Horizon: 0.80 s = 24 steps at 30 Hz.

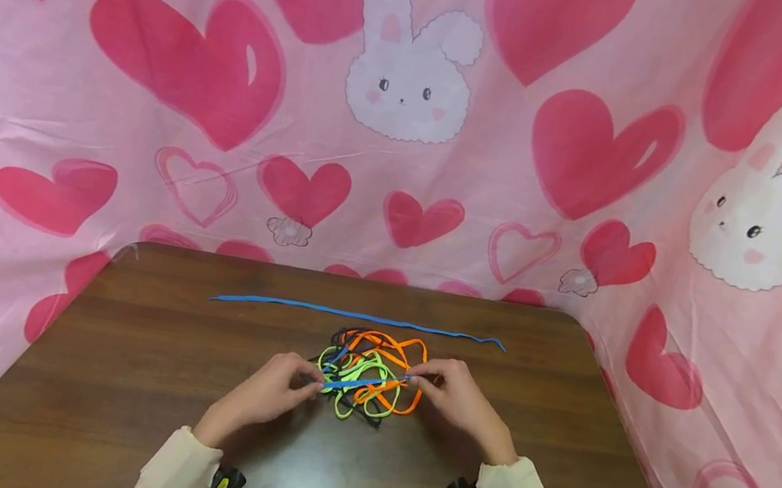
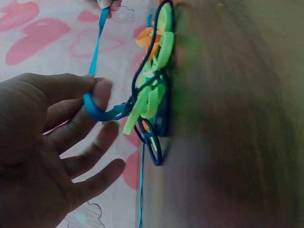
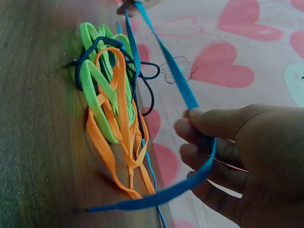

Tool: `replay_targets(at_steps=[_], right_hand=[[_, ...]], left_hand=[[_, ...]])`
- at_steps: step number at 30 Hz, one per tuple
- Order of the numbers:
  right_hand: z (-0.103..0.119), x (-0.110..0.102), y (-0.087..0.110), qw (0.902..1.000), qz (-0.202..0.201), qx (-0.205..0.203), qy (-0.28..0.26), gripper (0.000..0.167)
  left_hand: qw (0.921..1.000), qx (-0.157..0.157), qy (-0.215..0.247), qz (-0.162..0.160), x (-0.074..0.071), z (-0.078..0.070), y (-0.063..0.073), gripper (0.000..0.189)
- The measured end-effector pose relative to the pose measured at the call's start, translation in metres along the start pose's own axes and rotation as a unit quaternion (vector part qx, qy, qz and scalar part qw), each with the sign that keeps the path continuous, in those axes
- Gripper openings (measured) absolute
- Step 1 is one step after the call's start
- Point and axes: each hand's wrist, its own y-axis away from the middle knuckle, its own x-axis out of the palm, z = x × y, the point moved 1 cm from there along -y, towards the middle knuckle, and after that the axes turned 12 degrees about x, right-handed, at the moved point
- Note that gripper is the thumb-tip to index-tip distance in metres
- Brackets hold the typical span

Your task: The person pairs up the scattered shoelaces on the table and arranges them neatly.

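Observation:
A flat blue shoelace (image 1: 358, 383) is stretched between the two hands, above a tangled heap of laces. My left hand (image 1: 271, 388) pinches it between thumb and index finger; in the left wrist view the lace (image 2: 98, 47) loops past those fingers into the heap. Its other part is pinched by my right hand (image 1: 462, 398), and in the right wrist view a loose tipped end (image 3: 161, 195) hangs below the fingers. The heap holds a lime green lace (image 3: 97, 102), an orange lace (image 3: 107, 154) and a thin dark lace (image 3: 79, 76).
Behind the heap, a second blue shoelace (image 1: 350, 313) lies nearly straight across the brown wooden table (image 1: 114, 371). A pink cloth (image 1: 402, 170) with hearts and rabbits hangs around the table's back and sides.

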Motion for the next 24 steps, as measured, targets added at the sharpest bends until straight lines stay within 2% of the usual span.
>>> replay_targets(at_steps=[3,5,12,18,24], right_hand=[[-0.004,0.001,0.000,0.9997,0.019,0.011,0.004,0.012],[-0.006,0.002,0.000,0.9996,0.025,0.013,0.002,0.012],[-0.013,-0.004,0.004,0.9994,0.028,0.018,-0.008,0.011],[-0.022,-0.008,0.006,0.9994,0.022,0.027,0.007,0.012],[-0.028,-0.013,0.011,0.9989,0.021,0.040,0.014,0.012]], left_hand=[[0.9993,-0.007,0.007,0.036,-0.001,0.001,0.006,0.009],[0.9987,-0.014,0.007,0.049,-0.003,0.002,0.010,0.008],[0.9976,-0.037,0.024,0.053,-0.017,0.006,0.025,0.008],[0.9974,-0.043,0.024,0.054,-0.029,0.007,0.039,0.008],[0.9952,-0.069,0.027,0.063,-0.037,0.010,0.052,0.006]])
